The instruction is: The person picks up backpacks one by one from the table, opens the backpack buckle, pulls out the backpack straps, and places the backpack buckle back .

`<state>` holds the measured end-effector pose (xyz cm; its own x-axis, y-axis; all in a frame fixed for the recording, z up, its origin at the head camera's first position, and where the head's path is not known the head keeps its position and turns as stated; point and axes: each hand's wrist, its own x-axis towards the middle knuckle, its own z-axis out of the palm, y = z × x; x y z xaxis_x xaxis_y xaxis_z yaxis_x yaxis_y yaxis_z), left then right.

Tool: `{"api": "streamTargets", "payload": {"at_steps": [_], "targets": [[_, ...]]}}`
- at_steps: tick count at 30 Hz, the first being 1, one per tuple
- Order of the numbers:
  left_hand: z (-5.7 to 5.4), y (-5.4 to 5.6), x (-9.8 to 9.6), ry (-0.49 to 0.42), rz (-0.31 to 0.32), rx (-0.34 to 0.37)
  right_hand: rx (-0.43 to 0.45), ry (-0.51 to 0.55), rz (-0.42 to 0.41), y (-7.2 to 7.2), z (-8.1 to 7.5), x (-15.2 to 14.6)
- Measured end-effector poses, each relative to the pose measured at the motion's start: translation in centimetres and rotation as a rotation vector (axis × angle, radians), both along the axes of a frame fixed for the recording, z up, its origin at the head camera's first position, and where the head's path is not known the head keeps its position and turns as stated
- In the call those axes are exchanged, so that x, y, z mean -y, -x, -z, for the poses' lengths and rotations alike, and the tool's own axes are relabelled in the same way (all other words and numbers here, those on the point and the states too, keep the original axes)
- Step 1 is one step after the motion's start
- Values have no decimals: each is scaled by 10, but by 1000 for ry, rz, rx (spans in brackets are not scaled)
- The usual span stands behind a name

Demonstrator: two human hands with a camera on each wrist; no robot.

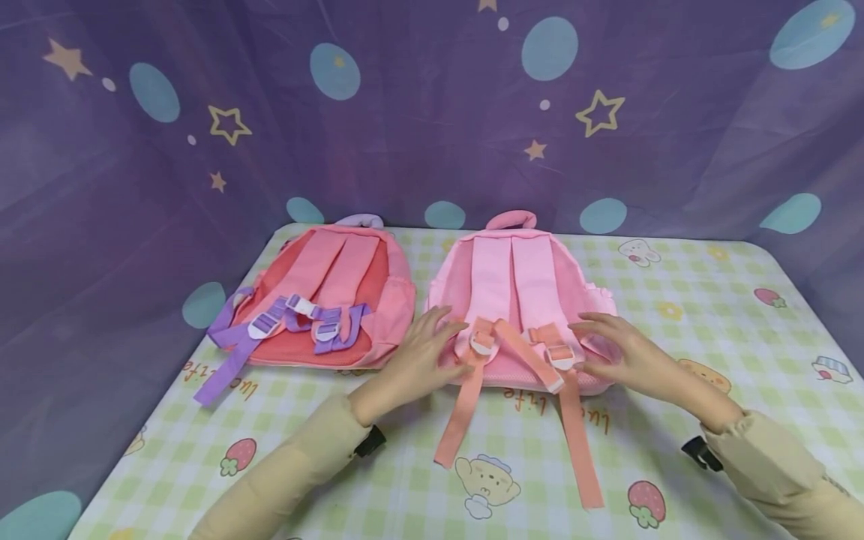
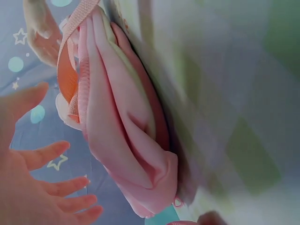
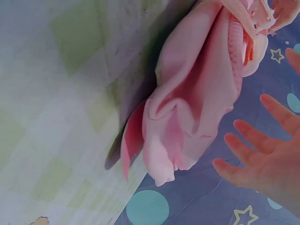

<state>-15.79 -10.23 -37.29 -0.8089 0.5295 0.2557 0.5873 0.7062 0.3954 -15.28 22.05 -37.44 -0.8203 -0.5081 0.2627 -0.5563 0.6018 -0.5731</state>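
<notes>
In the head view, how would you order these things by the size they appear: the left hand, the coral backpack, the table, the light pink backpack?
1. Table
2. Light pink backpack and coral backpack: they look too alike to rank
3. Left hand

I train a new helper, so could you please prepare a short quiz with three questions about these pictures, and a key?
1. Which colour are the long hanging straps of the pink bag? A: blue; B: orange; C: black.
2. True or false: the left hand grips the top handle of the pink bag.
3. In the head view, on which side of the pink bag lies the bag with purple straps?

Key: 1. B. 2. False; it is near the lower part, fingers spread, holding nothing. 3. The left side.
</notes>
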Motion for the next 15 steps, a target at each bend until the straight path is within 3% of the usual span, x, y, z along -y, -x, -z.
{"api": "streamTargets", "payload": {"at_steps": [15], "targets": [[9,-5,9,83,-35,97,80,-114,29,-3,9,-4]]}}
